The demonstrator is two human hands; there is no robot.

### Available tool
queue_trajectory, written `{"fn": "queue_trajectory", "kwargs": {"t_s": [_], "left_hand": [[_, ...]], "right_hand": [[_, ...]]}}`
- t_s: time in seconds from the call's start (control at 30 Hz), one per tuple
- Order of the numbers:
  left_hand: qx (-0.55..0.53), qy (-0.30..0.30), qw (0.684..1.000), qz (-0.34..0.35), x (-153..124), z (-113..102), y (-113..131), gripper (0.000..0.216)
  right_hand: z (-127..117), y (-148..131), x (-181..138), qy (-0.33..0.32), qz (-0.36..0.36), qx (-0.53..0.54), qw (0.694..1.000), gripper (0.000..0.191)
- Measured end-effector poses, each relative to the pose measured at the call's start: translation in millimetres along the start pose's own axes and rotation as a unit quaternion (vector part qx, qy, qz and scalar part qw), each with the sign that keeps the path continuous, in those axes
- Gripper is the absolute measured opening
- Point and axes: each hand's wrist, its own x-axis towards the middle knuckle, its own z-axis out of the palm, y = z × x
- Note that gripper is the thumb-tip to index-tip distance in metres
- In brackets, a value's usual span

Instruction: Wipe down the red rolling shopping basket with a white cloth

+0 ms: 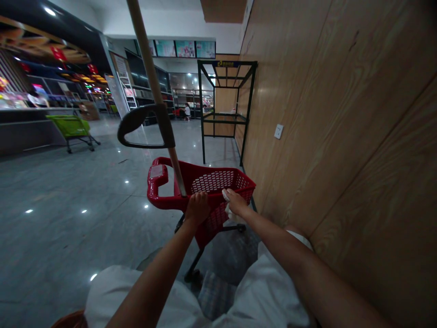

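In front of me stands a red plastic shopping cart (213, 230) with a lattice basket and dark wheels. My left hand (198, 207) is closed over the near rim of its basket. Farther right along the same rim, my right hand (236, 202) presses a white cloth (232, 215) against the cart, its fingers bent round the cloth. A long wooden pole (149, 59) leans up out of the cart near its handle. Fixed to the pole is a dark loop-shaped grip (165, 127).
A wood-panelled wall (307, 136) with a socket (278, 131) rises close on my right. Beyond the cart stands a dark metal rack (223, 120). A green cart (71, 126) is at the left by a counter (27, 132). A person (187, 111) is far back.
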Motion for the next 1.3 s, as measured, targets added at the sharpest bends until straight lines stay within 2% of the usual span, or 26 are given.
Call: {"fn": "queue_trajectory", "kwargs": {"t_s": [0.1, 0.17, 0.27, 0.33, 0.43, 0.5, 0.6, 0.73, 0.8, 0.9, 1.0, 1.07, 1.13, 1.3], "left_hand": [[-0.001, 0.028, 0.999, -0.039, 1, 1, 6, 0.037], [-0.007, 0.035, 0.999, -0.036, 1, 1, 6, 0.034], [-0.011, 0.029, 0.999, -0.009, -1, 2, 0, 0.034], [-0.009, 0.031, 0.999, -0.006, -3, 3, -4, 0.036], [-0.009, 0.039, 0.999, -0.036, -4, 6, -4, 0.039], [-0.013, 0.045, 0.997, -0.062, -4, 5, 0, 0.039], [-0.021, 0.052, 0.994, -0.095, -2, 1, 6, 0.036], [-0.034, 0.059, 0.993, -0.091, -3, -1, 7, 0.034], [-0.035, 0.059, 0.994, -0.081, -5, 0, 3, 0.034], [-0.027, 0.055, 0.996, -0.067, -9, 2, -2, 0.036], [-0.033, 0.057, 0.995, -0.07, -9, 2, -2, 0.04], [-0.037, 0.059, 0.994, -0.083, -8, 1, 0, 0.04], [-0.034, 0.067, 0.992, -0.099, -6, 0, 4, 0.039], [-0.021, 0.074, 0.991, -0.106, -5, -5, 5, 0.028]], "right_hand": [[9, -32, 7, 0.013, -0.064, 0.024, 0.998, 0.066], [14, -51, 10, 0.028, -0.124, 0.049, 0.991, 0.069], [15, -44, 8, 0.031, -0.177, 0.061, 0.982, 0.072], [10, -16, 3, 0.016, -0.14, 0.046, 0.989, 0.072], [-2, 28, -2, 0.01, -0.02, 0.044, 0.999, 0.068], [-6, 38, 0, 0.014, 0.007, 0.06, 0.998, 0.064], [-1, 10, 9, 0.011, -0.036, 0.081, 0.996, 0.06], [17, -50, 16, 0.043, -0.164, 0.121, 0.978, 0.065], [21, -57, 13, 0.057, -0.21, 0.123, 0.968, 0.069], [17, -30, 5, 0.04, -0.2, 0.073, 0.976, 0.07], [10, 9, -1, 0.022, -0.109, 0.028, 0.993, 0.065], [7, 19, -2, 0.018, -0.052, 0.026, 0.998, 0.063], [8, 8, -1, 0.021, -0.042, 0.047, 0.998, 0.064], [17, -60, 5, 0.051, -0.169, 0.107, 0.978, 0.067]]}}
